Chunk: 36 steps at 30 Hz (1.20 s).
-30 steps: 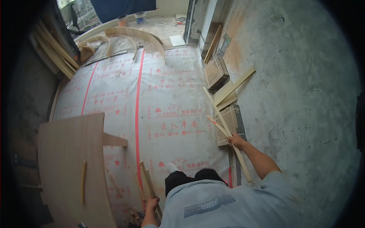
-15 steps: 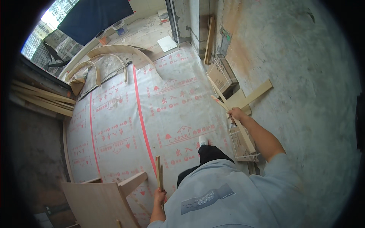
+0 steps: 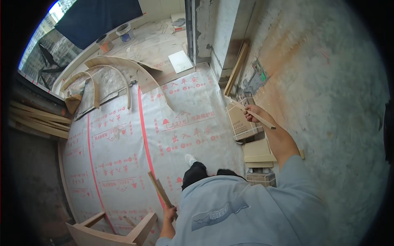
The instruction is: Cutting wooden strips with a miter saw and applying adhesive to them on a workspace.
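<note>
My left hand [image 3: 170, 213] is closed around a few thin wooden strips [image 3: 158, 185], which point up and away over the covered floor. Out to the right, my right hand [image 3: 253, 113] grips a narrow wooden strip [image 3: 266, 121]. One end of this strip reaches toward the wall base, and the other lies over my forearm. Below that hand stands a strapped cardboard box [image 3: 242, 122] against the right wall. Nearer to me, pale boards [image 3: 257, 148] rest beside my right arm, above another strapped box [image 3: 262, 179].
Curved wooden pieces [image 3: 123, 67] lie by the far threshold, near a white panel [image 3: 180, 61] and two buckets [image 3: 124, 33]. Long planks [image 3: 39, 119] are stacked at the left. A wooden frame [image 3: 108, 233] stands at lower left. Upright timber [image 3: 237, 69] leans in the right corner.
I have stepped forward, so the boxes and wooden frame sit lower in view. My right hand has moved forward past the boards with its strip. The left hand's strips now tilt more leftward.
</note>
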Tool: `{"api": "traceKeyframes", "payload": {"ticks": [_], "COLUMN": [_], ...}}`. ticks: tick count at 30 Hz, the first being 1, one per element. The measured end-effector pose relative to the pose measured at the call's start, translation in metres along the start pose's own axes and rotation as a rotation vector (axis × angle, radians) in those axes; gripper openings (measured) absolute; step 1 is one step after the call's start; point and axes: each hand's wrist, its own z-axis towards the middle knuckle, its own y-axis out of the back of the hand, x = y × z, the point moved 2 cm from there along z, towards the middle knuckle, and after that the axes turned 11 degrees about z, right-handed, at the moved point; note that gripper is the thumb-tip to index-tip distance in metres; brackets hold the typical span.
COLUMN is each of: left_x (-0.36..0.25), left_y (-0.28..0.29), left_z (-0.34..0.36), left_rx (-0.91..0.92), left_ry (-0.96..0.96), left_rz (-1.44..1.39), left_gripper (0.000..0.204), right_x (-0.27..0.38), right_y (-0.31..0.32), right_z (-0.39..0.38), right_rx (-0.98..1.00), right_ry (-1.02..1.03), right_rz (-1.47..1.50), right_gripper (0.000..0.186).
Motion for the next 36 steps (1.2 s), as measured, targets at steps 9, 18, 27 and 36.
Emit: {"api": "traceKeyframes", "payload": {"ticks": [9,18,27,36], "left_x": [-0.179,-0.309,-0.343,-0.317], "left_y": [0.084,0.020,-0.054,-0.121], "left_z": [0.118,0.080,0.052,0.017], "left_rx": [-0.202,-0.306,-0.230,-0.328], "left_ry": [-0.014,0.130,0.258,0.360], "left_rz": [-0.333,-0.188,-0.400,-0.418], "left_gripper": [0.019,0.018,0.019,0.021], "right_x": [0.192,0.415,0.419,0.171], "right_y": [-0.021,-0.010,-0.021,-0.008], "right_z": [0.069,0.139,0.205,0.227], "right_rx": [0.036,0.152,-0.073,-0.298], "right_ry": [-0.140,-0.060,0.191,-0.065], "right_rz": [0.012,0.531,0.309,-0.635], "right_gripper": [0.027,0.068,0.017,0.013]}}
